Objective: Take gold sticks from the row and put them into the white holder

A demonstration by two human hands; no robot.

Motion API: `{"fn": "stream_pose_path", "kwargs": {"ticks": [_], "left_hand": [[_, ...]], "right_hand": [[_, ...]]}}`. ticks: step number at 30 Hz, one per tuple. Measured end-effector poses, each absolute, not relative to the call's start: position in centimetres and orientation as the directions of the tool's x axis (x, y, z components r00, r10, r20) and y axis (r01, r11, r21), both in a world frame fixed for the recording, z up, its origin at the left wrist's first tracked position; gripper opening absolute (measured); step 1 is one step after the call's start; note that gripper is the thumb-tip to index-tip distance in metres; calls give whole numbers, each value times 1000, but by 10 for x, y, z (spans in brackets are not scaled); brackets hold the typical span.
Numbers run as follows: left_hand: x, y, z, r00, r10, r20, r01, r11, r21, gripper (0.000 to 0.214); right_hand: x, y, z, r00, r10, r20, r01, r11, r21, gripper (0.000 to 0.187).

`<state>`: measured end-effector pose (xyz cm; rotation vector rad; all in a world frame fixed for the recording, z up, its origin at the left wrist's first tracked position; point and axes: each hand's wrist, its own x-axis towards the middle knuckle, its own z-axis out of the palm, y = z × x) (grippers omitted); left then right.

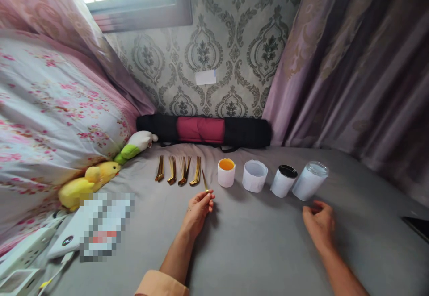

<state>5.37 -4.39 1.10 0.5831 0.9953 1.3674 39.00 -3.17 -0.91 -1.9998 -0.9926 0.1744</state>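
Left hand (pixel 197 209) holds gold utensil (pixel 204 181) pointing away.

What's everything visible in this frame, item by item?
utensil bundles: four, gold, in a row on the sheet
single utensil: one, gold, right of the bundles
cups: four, white outside, in a row right of the utensils
rolled bag: one, black and red, along the wall
plush toys: two, yellow and green-white, far left
quilt: one, pink floral, left
power strip: one, white, lower left
sheet: one, grey, under everything
curtain: one, mauve, right
left hand: pinching the single utensil
right hand: empty, on the sheet near the rightmost cup
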Motion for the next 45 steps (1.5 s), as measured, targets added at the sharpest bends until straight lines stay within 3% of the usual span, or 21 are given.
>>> {"fn": "stream_pose_path", "kwargs": {"ticks": [8,14,17,20,24,27,45], "left_hand": [[64,-58,9,-77,974,-215,-509,147,848,28],[69,-64,8,-60,988,-141,-452,99,887,32],[70,-65,9,-68,991,-116,-414,78,907,35],[70,-67,11,-77,992,-104,-364,69,929,38],[71,-70,15,-98,990,-97,-272,67,960,41],[71,-71,17,-114,991,-77,-210,52,976,44],[74,-75,14,-133,988,82,58,-74,996,35]], "right_hand": [[392,-32,-8,756,599,263,498,-267,-825,26],[363,-44,15,685,693,224,478,-196,-856,19],[339,-49,26,549,831,92,285,-82,-955,19],[310,-53,39,300,952,-59,120,-99,-988,18],[272,-57,51,-36,971,-238,19,-238,-971,21],[249,-56,52,-158,951,-267,-7,-271,-962,23],[240,-53,22,-199,957,-211,-293,-264,-919,31]]}}
